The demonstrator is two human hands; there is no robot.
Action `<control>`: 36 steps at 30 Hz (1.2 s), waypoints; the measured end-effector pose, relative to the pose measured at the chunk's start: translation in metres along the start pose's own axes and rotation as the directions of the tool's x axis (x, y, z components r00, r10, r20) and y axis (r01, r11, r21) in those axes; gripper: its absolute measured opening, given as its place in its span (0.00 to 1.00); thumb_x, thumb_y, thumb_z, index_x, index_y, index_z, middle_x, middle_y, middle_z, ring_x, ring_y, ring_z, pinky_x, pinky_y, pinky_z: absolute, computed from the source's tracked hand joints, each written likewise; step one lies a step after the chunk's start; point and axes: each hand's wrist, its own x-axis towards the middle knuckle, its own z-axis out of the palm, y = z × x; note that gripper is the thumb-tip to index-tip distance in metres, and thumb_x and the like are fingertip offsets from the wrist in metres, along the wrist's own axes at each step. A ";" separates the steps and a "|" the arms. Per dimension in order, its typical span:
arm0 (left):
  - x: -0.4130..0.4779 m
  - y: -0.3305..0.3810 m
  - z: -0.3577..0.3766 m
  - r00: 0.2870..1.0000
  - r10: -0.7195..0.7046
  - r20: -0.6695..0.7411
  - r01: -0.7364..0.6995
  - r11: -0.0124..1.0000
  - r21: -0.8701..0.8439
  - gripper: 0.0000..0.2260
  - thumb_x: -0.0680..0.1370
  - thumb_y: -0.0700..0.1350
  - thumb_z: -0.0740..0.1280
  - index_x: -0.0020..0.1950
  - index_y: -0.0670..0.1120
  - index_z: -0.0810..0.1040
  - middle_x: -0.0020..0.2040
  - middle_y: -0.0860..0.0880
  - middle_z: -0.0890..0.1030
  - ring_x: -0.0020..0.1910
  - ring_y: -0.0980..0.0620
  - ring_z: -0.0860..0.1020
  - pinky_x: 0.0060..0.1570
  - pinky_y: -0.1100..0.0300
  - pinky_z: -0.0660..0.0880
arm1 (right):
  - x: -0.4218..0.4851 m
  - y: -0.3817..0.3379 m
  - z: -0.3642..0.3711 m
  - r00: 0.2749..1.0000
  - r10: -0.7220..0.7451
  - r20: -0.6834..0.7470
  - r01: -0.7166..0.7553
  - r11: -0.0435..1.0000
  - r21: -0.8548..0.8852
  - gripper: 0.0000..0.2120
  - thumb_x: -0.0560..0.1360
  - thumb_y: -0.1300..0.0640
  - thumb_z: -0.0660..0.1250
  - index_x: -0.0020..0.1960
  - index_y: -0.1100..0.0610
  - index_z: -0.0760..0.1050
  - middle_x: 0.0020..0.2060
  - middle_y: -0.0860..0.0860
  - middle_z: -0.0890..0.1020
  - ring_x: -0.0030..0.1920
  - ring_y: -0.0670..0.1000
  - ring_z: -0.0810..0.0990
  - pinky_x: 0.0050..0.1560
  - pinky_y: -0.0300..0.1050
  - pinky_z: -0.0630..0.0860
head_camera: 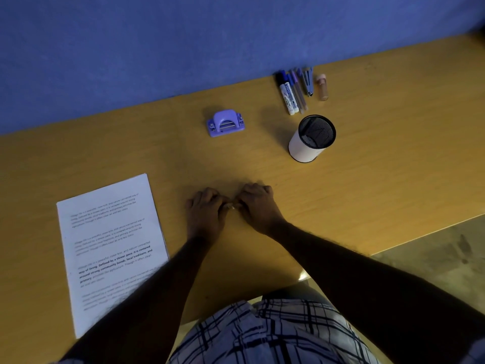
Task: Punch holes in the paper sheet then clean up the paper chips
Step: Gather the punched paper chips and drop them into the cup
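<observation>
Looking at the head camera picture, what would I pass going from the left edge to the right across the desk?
First the paper sheet → left hand → right hand → mesh pen cup. The hole punch and pens overlap these sideways, so I skip them.

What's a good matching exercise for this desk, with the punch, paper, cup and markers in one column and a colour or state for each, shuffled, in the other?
Things:
1. punch
2. paper
3. cup
4. markers

Descriptions:
a. upright, black mesh inside
b. purple all over, standing alone
c. printed, lying flat
d. lying side by side in a row

Pairs: 1-b, 2-c, 3-a, 4-d.
</observation>
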 end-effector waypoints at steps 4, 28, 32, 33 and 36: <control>0.004 0.000 -0.001 0.999 0.008 0.042 -0.008 1.000 0.000 0.07 0.77 0.48 0.67 0.50 0.46 0.80 0.52 0.45 0.76 0.54 0.43 0.73 0.52 0.49 0.65 | 0.000 -0.003 -0.001 0.997 0.063 0.050 -0.066 0.996 0.057 0.12 0.77 0.48 0.58 0.50 0.53 0.76 0.50 0.51 0.76 0.55 0.52 0.72 0.55 0.52 0.64; 0.134 0.164 -0.049 0.985 0.031 0.170 0.107 0.663 -0.741 0.04 0.78 0.44 0.67 0.45 0.48 0.81 0.40 0.51 0.83 0.40 0.56 0.81 0.40 0.61 0.78 | 0.004 0.055 -0.162 0.847 0.531 0.011 -0.223 0.337 0.915 0.10 0.80 0.63 0.63 0.51 0.69 0.79 0.40 0.58 0.82 0.37 0.49 0.80 0.40 0.41 0.74; 0.165 0.191 -0.043 0.982 0.087 0.168 0.045 0.753 -0.656 0.08 0.77 0.44 0.67 0.50 0.41 0.82 0.47 0.43 0.84 0.45 0.52 0.80 0.44 0.61 0.74 | 0.016 0.085 -0.179 0.790 0.612 -0.043 -0.268 0.408 0.873 0.11 0.78 0.65 0.65 0.50 0.74 0.78 0.46 0.70 0.82 0.45 0.64 0.82 0.51 0.58 0.79; 0.172 0.195 -0.042 0.981 0.100 0.166 0.025 0.782 -0.623 0.09 0.77 0.45 0.68 0.50 0.40 0.82 0.48 0.43 0.84 0.46 0.52 0.80 0.44 0.61 0.74 | 0.019 0.092 -0.183 0.783 0.620 -0.049 -0.304 0.450 0.840 0.11 0.77 0.64 0.66 0.49 0.74 0.77 0.46 0.70 0.82 0.47 0.65 0.82 0.52 0.61 0.79; 0.184 0.199 -0.039 0.977 0.146 0.156 -0.046 0.856 -0.514 0.07 0.77 0.43 0.68 0.51 0.41 0.82 0.50 0.44 0.83 0.48 0.53 0.79 0.45 0.62 0.74 | 0.024 0.109 -0.193 0.824 0.553 -0.125 -0.369 0.691 0.622 0.08 0.76 0.63 0.67 0.48 0.68 0.80 0.44 0.65 0.83 0.44 0.57 0.80 0.45 0.53 0.77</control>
